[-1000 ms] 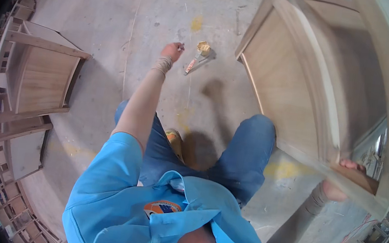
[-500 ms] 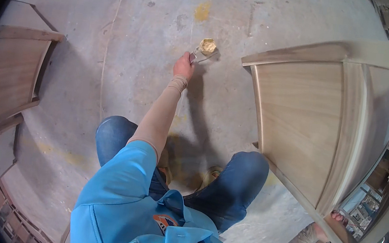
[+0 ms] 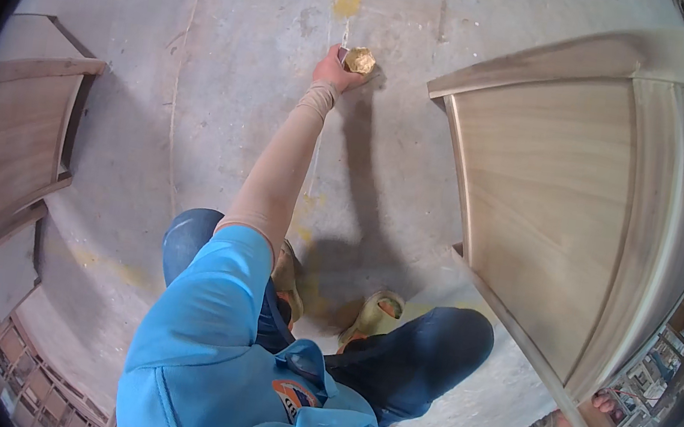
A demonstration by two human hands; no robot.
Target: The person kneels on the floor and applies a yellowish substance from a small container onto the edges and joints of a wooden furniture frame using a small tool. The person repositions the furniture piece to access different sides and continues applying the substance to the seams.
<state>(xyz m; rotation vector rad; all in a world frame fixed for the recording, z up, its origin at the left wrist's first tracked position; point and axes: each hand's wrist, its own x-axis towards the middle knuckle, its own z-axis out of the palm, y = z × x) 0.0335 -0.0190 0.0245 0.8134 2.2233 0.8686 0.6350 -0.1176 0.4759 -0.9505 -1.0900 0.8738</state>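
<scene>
My left hand point(image 3: 339, 73) reaches forward over the floor, its fingers closed around a small yellow cup point(image 3: 360, 61) with a pale, lumpy filling. A small dark reddish flat piece point(image 3: 343, 55) shows between the hand and the cup; its kind cannot be made out. Far to my right stands a bare wooden cabinet frame point(image 3: 550, 206) with a panelled side. My right hand point(image 3: 600, 405) is wrapped round the lower rail of that frame. Only some of its fingertips and the wrist show, and the palm is hidden behind the wood.
Grey concrete floor point(image 3: 246, 89) with yellow paint marks lies between my feet and the cup. Another panelled wooden piece point(image 3: 29, 129) stands at the left, with more wooden frames point(image 3: 42, 390) below it. My bent knees point(image 3: 434, 364) flank the near floor.
My left hand has moved slightly forward and closed on the yellow cup, which earlier stood just beyond its fingers. The wooden frame sits a little tilted in the view. My right hand keeps its hold.
</scene>
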